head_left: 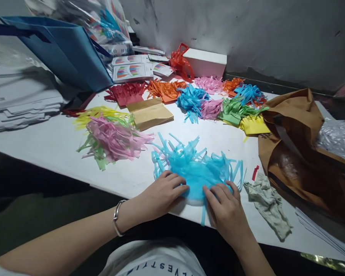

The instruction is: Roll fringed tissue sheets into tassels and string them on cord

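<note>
The left hand (165,193) and right hand (225,205) rest on blue fringed paper (197,172) at the near edge of the bench (126,178), both loosely curled; whether either pinches it cannot be told. Pink strips (115,138) lie left, a crumpled cloth (268,203) right.

Grey wall (261,34) behind white table (60,149)

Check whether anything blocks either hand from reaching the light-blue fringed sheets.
Nothing visible does: the left hand and right hand both touch the light-blue fringed sheets near their front edge. The crumpled pale cloth lies to the right, outside both hands' contact areas.
</note>
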Demonstrator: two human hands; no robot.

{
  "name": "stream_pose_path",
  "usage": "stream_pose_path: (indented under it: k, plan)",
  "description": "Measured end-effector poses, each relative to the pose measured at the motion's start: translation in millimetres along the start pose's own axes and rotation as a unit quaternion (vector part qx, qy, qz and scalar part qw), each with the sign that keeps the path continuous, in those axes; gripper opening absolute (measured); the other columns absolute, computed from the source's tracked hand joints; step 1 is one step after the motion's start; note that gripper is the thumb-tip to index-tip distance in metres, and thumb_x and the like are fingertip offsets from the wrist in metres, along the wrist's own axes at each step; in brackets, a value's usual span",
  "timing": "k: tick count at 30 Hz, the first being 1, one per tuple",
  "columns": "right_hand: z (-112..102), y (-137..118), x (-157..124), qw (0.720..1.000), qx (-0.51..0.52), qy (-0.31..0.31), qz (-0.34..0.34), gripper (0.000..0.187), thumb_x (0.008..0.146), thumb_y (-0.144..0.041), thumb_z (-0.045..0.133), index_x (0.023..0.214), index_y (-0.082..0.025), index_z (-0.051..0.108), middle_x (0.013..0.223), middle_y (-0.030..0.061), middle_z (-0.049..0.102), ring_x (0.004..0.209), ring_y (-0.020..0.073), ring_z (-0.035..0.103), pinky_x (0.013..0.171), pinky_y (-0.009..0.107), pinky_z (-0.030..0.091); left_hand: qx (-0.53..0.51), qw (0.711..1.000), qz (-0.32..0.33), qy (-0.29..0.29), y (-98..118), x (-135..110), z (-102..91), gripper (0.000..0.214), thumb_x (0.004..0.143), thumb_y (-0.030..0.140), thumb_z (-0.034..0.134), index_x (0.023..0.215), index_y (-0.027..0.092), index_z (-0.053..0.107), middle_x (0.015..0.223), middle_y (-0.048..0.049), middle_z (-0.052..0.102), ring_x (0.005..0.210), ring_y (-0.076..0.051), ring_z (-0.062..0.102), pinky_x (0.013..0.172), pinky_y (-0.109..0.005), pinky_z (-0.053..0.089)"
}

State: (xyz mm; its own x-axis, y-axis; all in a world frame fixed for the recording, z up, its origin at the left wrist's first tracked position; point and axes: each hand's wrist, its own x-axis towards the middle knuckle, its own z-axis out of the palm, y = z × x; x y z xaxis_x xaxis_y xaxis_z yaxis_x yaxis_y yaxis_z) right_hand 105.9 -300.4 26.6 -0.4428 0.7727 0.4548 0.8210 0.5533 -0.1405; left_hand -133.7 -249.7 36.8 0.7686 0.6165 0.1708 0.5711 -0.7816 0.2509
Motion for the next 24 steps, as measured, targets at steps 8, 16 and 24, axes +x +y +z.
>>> stream_pose_path:
  k: [8,16,24]
  plan:
    - [-10.1,16.2,-18.1,0.947,-0.195,-0.016,0.255,0.025,0.096,-0.032,0.049,0.1,-0.015,0.065,0.133,0.0246,0.058,0.126,0.0443,0.049,0.099,0.071,0.028,-0.036,0.999,0.015,0.024,-3.6,-2.5,5.4,0.022,0.097,0.009,0.045,0.102,0.019,0.064,0.099,-0.0063,0.066,0.088,-0.021,0.056,0.085,-0.037,0.035]
    - [-59.2,46.7,-71.5,0.875,-0.251,0.038,0.411,0.056,0.097,-0.056,0.039,0.133,-0.014,0.051,0.126,0.0218,0.061,0.111,0.0397,0.061,0.078,0.048,0.049,-0.087,0.994,0.023,0.065,-9.0,-3.9,9.5,0.024,0.096,0.006,0.044,0.107,0.02,0.061,0.102,-0.0068,0.065,0.091,-0.021,0.056,0.084,-0.037,0.038]
    - [-82.8,58.4,-90.5,0.863,-0.313,-0.056,0.393,0.031,0.091,-0.013,0.045,0.12,-0.016,0.055,0.095,0.0099,0.066,0.085,0.0274,0.064,0.073,0.038,0.046,-0.1,0.991,0.03,0.087,-23.6,-8.7,21.4,0.024,0.097,0.015,0.047,0.111,0.024,0.064,0.107,-0.0059,0.066,0.095,-0.022,0.059,0.084,-0.036,0.042]
